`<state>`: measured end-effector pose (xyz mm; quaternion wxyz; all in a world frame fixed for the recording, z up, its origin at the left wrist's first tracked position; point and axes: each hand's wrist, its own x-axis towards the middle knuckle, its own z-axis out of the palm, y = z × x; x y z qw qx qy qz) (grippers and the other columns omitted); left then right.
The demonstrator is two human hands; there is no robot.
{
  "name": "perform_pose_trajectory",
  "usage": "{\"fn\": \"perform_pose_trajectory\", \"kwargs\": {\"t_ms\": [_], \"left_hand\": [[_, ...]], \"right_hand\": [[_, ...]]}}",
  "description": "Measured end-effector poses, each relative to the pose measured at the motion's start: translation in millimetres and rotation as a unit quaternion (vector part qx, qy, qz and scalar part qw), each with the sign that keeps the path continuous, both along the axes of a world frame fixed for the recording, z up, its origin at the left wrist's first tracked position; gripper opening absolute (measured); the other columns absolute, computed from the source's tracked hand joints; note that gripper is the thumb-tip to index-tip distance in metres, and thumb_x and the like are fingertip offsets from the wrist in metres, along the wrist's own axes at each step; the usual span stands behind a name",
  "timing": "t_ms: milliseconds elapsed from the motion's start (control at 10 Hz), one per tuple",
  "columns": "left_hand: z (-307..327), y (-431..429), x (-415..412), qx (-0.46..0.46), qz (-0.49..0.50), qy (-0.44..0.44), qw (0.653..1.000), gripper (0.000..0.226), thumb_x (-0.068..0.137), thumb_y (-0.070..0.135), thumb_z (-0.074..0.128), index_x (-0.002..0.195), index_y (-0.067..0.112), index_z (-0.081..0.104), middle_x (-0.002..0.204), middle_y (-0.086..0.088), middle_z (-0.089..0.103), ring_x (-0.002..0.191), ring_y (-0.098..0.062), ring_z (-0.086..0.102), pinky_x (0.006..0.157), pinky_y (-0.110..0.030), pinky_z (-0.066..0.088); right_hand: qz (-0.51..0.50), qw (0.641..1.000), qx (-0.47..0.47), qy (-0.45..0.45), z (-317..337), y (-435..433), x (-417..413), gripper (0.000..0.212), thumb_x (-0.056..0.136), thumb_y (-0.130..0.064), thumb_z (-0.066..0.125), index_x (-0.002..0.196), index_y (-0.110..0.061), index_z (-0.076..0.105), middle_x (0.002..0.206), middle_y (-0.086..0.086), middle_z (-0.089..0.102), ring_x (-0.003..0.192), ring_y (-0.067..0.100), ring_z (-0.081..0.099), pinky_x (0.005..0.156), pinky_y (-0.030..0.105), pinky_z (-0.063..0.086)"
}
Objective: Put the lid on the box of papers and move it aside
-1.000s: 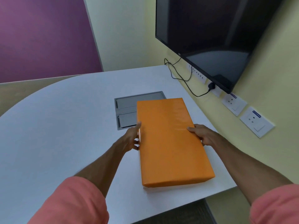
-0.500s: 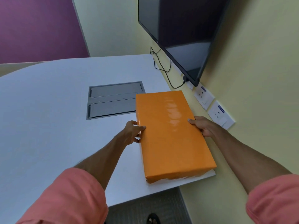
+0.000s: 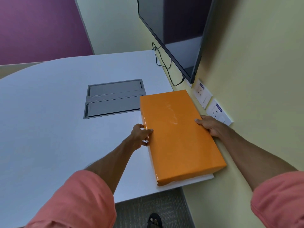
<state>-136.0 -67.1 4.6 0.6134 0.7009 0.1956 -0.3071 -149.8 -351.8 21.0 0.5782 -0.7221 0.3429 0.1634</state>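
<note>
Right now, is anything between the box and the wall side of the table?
Nothing visible. The box, held by the left hand and right hand, already sits at the table edge by the wall.

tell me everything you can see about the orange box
The glossy orange rectangular box lies flat, lid on, at the white table's right edge by the yellow wall, its near corner slightly overhanging. Faint scuffs mark its top. The left hand grips its left side and the right hand its right side.
</note>
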Motion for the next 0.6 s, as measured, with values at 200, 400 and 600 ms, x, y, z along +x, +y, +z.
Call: {"fn": "perform_pose_trajectory", "kwargs": {"t_ms": [200,400,600], "left_hand": [[-2.2,-2.2,1.3,0.021,-0.014,-0.007,1.0,0.06,0.089,0.017,0.066,0.139,0.011,0.033,0.142,-0.021,0.043,0.122,-0.042,0.05,0.091,-0.057,0.049],[-6.9,2.4,6.1,0.04,-0.049,-0.021,0.998,0.063,0.088,0.025,0.067,0.139,0.011,0.032,0.144,-0.018,0.043,0.124,-0.039,0.05,0.094,-0.052,0.05],[2.4,15.2,12.4,0.203,-0.076,-0.19,0.958,0.076,0.09,0.046,0.059,0.145,0.002,0.029,0.15,-0.018,0.039,0.135,-0.035,0.041,0.105,-0.045,0.04]], "right_hand": [[0.017,1.0,-0.01,-0.005,-3.1,-4.5,-1.3,0.047,0.097,-0.023,0.058,0.139,-0.006,0.049,0.136,0.019,0.058,0.121,0.035,0.059,0.104,0.052,0.047],[0.079,0.987,-0.135,-0.045,-5.9,2.4,1.1,0.054,0.096,-0.03,0.056,0.145,-0.01,0.042,0.141,0.016,0.054,0.123,0.035,0.056,0.101,0.047,0.048],[0.193,0.884,-0.408,-0.12,-9.1,32.6,9.4,0.071,0.096,-0.044,0.05,0.15,-0.006,0.025,0.154,0.018,0.033,0.14,0.036,0.035,0.11,0.05,0.036]]}}
